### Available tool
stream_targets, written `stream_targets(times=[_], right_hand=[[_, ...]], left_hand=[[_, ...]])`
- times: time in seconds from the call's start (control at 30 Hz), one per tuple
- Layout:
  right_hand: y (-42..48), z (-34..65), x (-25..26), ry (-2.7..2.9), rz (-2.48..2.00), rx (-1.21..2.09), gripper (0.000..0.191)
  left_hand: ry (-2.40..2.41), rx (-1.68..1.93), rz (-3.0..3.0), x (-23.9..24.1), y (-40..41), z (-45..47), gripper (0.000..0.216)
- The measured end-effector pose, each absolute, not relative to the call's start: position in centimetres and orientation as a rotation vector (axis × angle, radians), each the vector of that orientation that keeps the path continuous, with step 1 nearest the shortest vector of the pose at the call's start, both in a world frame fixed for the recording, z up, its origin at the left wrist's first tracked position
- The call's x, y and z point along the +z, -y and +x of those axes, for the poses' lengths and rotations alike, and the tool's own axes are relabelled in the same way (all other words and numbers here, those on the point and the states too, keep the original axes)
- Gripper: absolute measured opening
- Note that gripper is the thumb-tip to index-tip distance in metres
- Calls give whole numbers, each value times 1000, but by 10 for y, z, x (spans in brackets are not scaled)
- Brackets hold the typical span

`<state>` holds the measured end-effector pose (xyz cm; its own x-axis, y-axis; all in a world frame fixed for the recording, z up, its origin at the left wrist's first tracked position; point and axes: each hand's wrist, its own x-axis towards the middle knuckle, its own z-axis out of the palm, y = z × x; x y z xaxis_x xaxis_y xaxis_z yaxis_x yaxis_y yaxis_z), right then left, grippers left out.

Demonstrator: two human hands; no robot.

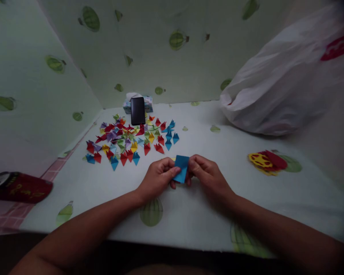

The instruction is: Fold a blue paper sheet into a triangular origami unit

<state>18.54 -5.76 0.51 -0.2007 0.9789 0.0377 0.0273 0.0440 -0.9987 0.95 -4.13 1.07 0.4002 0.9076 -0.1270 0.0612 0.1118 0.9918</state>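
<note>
Blue paper [181, 169] partly hidden by the fingers of both hands; dark red object [18, 187] cut off at nine o'clock; white plastic bag [283, 80] clipped at two o'clock; box behind the phone [138, 110] mostly hidden

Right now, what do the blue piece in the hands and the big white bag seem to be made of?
Blue piece: probably thin matte paper, as it shows flat faces and a sharp folded point. White bag: probably thin plastic film, as it is crumpled, slightly glossy and translucent.
</note>
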Motion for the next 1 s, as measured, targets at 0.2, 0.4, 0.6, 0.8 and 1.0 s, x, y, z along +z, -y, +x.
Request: stream_targets(times=[0.2,0.4,0.6,0.8,1.0], right_hand=[[53,187,1,1531,-1098,1327,29],[52,194,7,1730,-1195,1107,20],[53,192,10,1614,-1214,1250,27],[51,193,9,1495,-1212,1327,30],[49,196,11,1348,-1157,1299,35]], left_hand=[[-966,824,1310,9,39,8,26],[-1096,810,1490,15,32,2,23],[-1097,872,1348,17,32,3,26],[-1098,910,1340,11,31,2,29],[-1044,881,1324,10,30,2,31]])
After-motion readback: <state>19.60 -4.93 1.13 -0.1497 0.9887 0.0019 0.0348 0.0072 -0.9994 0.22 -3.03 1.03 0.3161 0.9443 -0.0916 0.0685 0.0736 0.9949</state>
